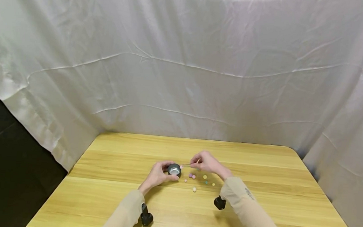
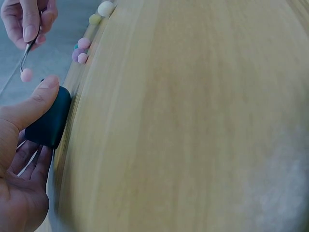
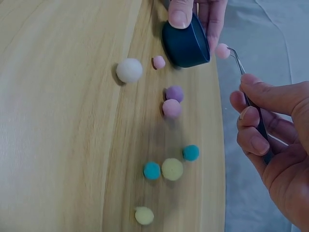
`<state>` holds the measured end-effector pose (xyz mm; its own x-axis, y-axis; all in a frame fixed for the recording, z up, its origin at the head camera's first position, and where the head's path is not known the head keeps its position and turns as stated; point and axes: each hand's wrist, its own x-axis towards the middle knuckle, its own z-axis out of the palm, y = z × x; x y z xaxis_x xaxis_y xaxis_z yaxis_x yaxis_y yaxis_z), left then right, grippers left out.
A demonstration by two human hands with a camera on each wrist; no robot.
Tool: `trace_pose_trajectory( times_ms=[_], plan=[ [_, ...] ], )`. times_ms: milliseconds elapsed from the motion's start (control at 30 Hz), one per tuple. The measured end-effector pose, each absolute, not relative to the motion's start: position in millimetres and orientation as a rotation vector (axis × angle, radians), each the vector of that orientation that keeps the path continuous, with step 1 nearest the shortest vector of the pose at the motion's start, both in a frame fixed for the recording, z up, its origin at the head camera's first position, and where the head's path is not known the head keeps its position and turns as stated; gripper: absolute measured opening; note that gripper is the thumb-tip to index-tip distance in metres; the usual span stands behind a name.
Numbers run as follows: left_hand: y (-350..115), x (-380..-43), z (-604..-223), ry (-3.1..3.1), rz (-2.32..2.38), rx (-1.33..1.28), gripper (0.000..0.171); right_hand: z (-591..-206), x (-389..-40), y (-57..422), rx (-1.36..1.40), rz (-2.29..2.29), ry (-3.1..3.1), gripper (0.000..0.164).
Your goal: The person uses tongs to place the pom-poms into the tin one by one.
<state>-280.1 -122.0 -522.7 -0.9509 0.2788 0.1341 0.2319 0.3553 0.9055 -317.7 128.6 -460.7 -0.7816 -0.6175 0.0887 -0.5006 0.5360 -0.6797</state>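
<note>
My left hand [image 1: 159,174] holds a small dark round cup [image 1: 174,170] with a silvery inside, thumb on one side and fingers on the other. Its base stays at the tabletop, its mouth facing up. Between the thumb and fingers of my right hand [image 3: 275,125] is a pair of bent-tip tweezers [image 3: 253,104]. The tips pinch a pink pom-pom [image 3: 222,51], raised beside the cup's rim. On the wood lie a white pom-pom [image 3: 129,70], a small pink one [image 3: 159,62], and a purple pom-pom [image 3: 175,94] touching another pink ball [image 3: 171,108].
Nearer the right forearm lie two teal pom-poms [image 3: 151,170] and two yellow pom-poms [image 3: 172,169]. The wooden table [image 1: 106,196] ends at a grey-white curtain [image 1: 183,92] behind and at the sides. Black wrist cameras [image 1: 220,203] hang below both sleeves.
</note>
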Motion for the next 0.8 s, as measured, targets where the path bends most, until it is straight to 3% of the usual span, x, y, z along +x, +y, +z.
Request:
trace_pose_trajectory(
  times_ms=[800],
  plan=[
    [-122.4,-280.8,-523.5,2.569,1.679,0.494,0.055,-462.5,-315.7,114.7,-0.971,-1.040,2.631,0.012]
  ],
)
